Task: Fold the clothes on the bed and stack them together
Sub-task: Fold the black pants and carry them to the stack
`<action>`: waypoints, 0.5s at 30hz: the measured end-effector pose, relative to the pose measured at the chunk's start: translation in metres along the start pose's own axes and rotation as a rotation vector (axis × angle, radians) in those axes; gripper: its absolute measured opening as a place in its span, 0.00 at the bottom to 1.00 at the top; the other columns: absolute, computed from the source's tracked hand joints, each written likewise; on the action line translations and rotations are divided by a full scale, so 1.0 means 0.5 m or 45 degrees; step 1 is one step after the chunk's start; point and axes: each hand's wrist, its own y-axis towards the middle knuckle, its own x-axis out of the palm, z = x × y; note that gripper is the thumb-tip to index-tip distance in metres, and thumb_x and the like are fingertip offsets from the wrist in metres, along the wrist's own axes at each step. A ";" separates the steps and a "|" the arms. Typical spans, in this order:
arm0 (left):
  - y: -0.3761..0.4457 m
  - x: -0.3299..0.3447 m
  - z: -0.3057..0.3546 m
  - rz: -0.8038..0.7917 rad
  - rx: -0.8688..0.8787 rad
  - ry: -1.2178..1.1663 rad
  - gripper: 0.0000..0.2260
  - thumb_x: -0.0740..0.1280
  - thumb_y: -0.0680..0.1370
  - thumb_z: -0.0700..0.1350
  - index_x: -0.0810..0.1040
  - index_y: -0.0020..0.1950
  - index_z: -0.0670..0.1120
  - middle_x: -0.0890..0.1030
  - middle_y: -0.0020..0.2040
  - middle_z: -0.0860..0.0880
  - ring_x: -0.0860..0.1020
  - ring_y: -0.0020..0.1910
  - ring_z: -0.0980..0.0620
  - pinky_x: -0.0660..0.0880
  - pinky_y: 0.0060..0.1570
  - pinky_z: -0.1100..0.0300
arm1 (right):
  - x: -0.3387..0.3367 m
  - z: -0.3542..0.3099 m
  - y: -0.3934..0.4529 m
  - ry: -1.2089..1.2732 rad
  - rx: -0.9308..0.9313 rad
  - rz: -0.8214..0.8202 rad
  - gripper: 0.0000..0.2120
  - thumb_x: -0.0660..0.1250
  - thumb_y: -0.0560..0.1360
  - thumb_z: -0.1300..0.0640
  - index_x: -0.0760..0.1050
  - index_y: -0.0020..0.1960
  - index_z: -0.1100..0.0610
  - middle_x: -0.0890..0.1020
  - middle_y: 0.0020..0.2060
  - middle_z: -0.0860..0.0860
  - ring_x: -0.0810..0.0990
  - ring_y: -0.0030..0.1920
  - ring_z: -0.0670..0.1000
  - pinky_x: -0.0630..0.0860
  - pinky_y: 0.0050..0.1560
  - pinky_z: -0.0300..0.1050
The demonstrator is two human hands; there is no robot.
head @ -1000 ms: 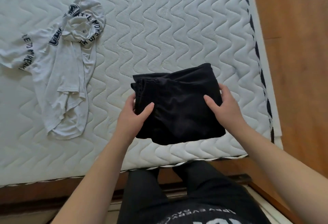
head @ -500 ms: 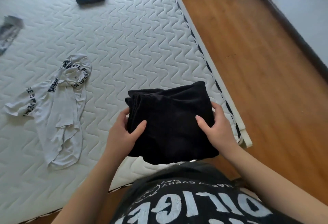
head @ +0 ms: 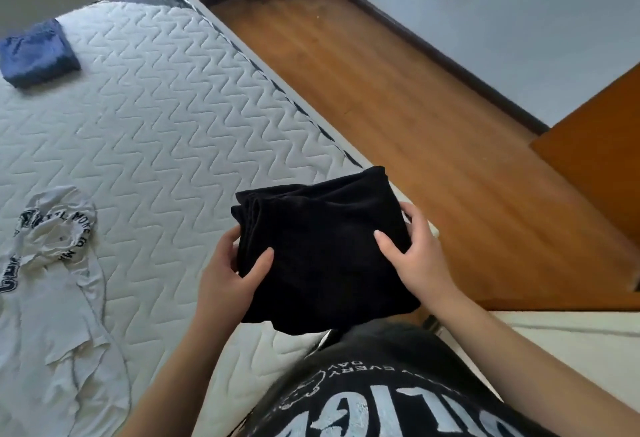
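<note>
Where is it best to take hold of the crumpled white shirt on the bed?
Judging by its pose, grip the white shirt at the bunched collar end, coming from above: that end stands up in folds, while the rest lies flat on the mattress.

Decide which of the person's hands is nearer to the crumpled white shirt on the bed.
Left. The left hand grips the black garment's edge on the side facing the white shirt; the right hand holds the opposite edge, farther away.
</note>
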 end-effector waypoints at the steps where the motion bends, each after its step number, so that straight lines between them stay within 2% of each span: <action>1: 0.006 0.006 -0.001 -0.032 0.009 0.002 0.19 0.72 0.75 0.51 0.72 0.63 0.64 0.83 0.47 0.63 0.82 0.45 0.63 0.80 0.50 0.53 | -0.006 0.001 -0.007 0.004 0.009 0.027 0.23 0.70 0.76 0.52 0.64 0.67 0.43 0.75 0.57 0.35 0.74 0.54 0.28 0.71 0.52 0.24; 3: 0.015 0.020 0.004 -0.084 0.037 0.007 0.18 0.72 0.76 0.50 0.73 0.64 0.63 0.83 0.47 0.62 0.82 0.45 0.62 0.81 0.51 0.50 | -0.019 0.012 -0.019 0.009 0.052 0.078 0.24 0.70 0.76 0.50 0.64 0.67 0.42 0.76 0.59 0.38 0.75 0.57 0.32 0.72 0.56 0.28; 5: 0.025 0.034 0.014 -0.110 0.071 0.011 0.17 0.72 0.77 0.48 0.73 0.60 0.66 0.83 0.46 0.64 0.82 0.45 0.64 0.80 0.52 0.50 | -0.036 0.022 -0.027 -0.011 0.081 0.153 0.23 0.70 0.76 0.49 0.63 0.66 0.40 0.75 0.58 0.36 0.76 0.59 0.39 0.74 0.59 0.36; 6: 0.031 0.041 0.021 -0.122 0.081 0.015 0.18 0.71 0.77 0.49 0.72 0.58 0.69 0.83 0.46 0.65 0.82 0.44 0.65 0.80 0.52 0.50 | -0.046 0.028 -0.029 -0.023 0.094 0.189 0.23 0.70 0.76 0.50 0.63 0.66 0.40 0.73 0.57 0.33 0.75 0.59 0.39 0.73 0.59 0.37; 8: 0.044 0.057 0.032 -0.142 0.087 0.021 0.17 0.71 0.76 0.52 0.71 0.55 0.73 0.82 0.46 0.66 0.82 0.44 0.64 0.80 0.52 0.49 | -0.070 0.037 -0.029 -0.008 0.129 0.245 0.23 0.69 0.77 0.50 0.63 0.67 0.42 0.72 0.54 0.31 0.74 0.55 0.34 0.72 0.55 0.30; 11: 0.061 0.091 0.055 -0.165 0.091 0.001 0.17 0.72 0.76 0.51 0.72 0.55 0.71 0.83 0.46 0.65 0.82 0.44 0.62 0.80 0.52 0.46 | -0.106 0.055 -0.021 0.010 0.158 0.288 0.25 0.69 0.77 0.51 0.64 0.70 0.47 0.73 0.51 0.32 0.73 0.51 0.26 0.72 0.46 0.23; 13: 0.072 0.121 0.073 -0.178 0.107 0.018 0.17 0.71 0.77 0.48 0.72 0.54 0.70 0.83 0.45 0.65 0.82 0.43 0.63 0.81 0.51 0.47 | -0.128 0.069 -0.005 0.014 0.173 0.289 0.25 0.69 0.77 0.49 0.64 0.71 0.47 0.74 0.54 0.34 0.75 0.53 0.29 0.73 0.48 0.25; 15: 0.081 0.154 0.093 -0.182 0.118 0.040 0.17 0.71 0.77 0.48 0.72 0.55 0.71 0.83 0.45 0.64 0.82 0.43 0.63 0.81 0.50 0.48 | -0.153 0.086 0.016 0.030 0.181 0.298 0.26 0.69 0.77 0.48 0.64 0.71 0.47 0.75 0.58 0.39 0.76 0.57 0.38 0.75 0.56 0.33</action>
